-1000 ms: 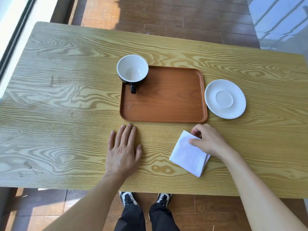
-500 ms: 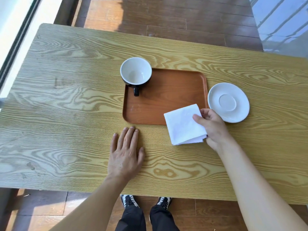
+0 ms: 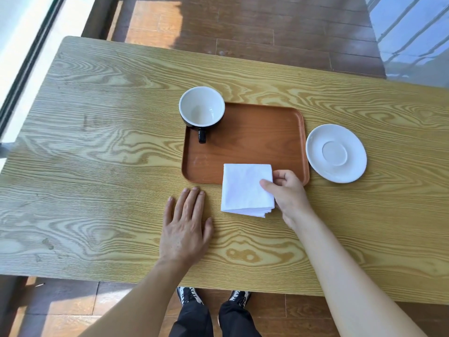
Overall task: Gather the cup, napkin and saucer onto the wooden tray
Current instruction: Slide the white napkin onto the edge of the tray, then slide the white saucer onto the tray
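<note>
My right hand [image 3: 288, 193] pinches the right edge of a folded white napkin [image 3: 245, 188], which overlaps the near rim of the brown wooden tray [image 3: 255, 142] and the table in front of it. A black cup with a white inside [image 3: 201, 109] stands on the tray's far left corner, handle pointing toward me. The white saucer [image 3: 336, 153] lies on the table just right of the tray. My left hand [image 3: 185, 226] rests flat on the table, fingers spread, just before the tray's near left corner.
The light wooden table [image 3: 97, 154] ends close to my body; my legs and shoes [image 3: 213, 297] show below its near edge. A window frame [image 3: 31, 52] runs along the left, and dark wooden floor [image 3: 267, 32] lies beyond the far edge.
My right hand has carried the napkin from the table near the front edge up and left onto the tray's near rim. My left hand, the cup and the saucer have stayed in place.
</note>
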